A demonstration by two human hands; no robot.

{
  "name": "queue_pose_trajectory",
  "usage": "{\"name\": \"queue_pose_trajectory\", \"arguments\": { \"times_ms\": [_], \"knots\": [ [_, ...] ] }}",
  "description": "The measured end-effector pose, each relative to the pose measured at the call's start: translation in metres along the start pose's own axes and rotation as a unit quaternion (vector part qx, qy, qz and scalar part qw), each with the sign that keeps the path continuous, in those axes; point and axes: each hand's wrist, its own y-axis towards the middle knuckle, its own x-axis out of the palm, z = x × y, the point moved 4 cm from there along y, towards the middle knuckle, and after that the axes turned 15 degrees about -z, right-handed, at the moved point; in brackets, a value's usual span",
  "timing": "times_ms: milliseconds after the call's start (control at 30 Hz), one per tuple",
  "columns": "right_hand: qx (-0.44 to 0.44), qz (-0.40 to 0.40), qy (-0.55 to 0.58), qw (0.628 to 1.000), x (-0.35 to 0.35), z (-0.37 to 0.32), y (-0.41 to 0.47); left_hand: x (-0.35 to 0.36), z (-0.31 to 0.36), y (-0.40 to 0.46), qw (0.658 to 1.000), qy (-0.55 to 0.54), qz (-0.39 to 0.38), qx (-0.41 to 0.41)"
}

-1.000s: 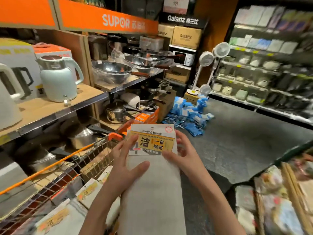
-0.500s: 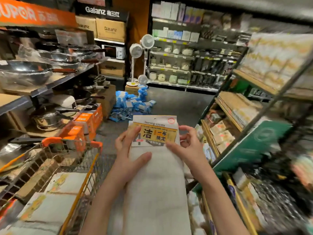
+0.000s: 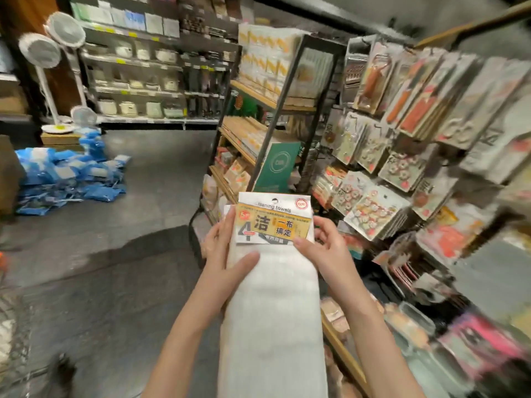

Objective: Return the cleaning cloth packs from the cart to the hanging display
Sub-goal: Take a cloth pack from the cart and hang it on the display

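Note:
I hold a cleaning cloth pack [image 3: 273,305] upright in front of me, a long white cloth with a white and yellow header card at the top. My left hand [image 3: 227,254] grips its left edge with the thumb across the front. My right hand [image 3: 324,248] pinches the right edge just below the card. The hanging display [image 3: 402,156] of carded goods on pegs fills the right side, blurred. The cart is out of view.
A dark metal shelf unit [image 3: 275,116] with wooden shelves stands just behind the pack. Blue packets [image 3: 66,176] lie piled on the grey floor at the left. White standing fans [image 3: 48,67] and shelves of appliances line the back wall.
My view has swung right: the cart and cookware shelves left the frame and the hanging display came in. Both hands keep the same hold on the pack.

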Motion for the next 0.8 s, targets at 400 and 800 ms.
{"name": "queue_pose_trajectory", "arguments": {
  "times_ms": [400, 800],
  "knots": [
    [-0.033, 0.243, -0.020, 0.969, -0.140, -0.016, -0.123, 0.169, 0.033, 0.048, 0.985, -0.050, -0.162, 0.029],
    [-0.044, 0.392, -0.041, 0.918, -0.211, -0.019, -0.151, 0.262, 0.039, 0.116, 0.902, -0.245, -0.354, 0.013]
  ]
}}
